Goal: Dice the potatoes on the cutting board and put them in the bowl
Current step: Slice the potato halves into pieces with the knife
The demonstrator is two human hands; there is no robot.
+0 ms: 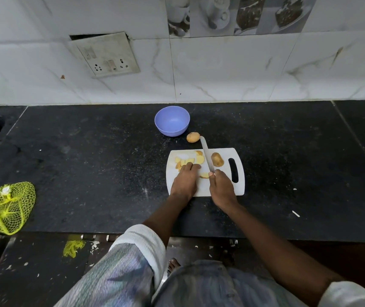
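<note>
Both hands work over the cutting board (219,191). Left hand (184,181) lies on the potato slices (190,160), fingers bent down over them, likely to steady the pile. Right hand (221,189) grips the knife (207,157) by its handle, blade pointing away between the slices and a whole potato (217,159) kept aside on the board. Another potato (193,137) waits on the desk (88,162) just beside the blue bowl (172,124), which looks empty and stands close for loading.
</note>
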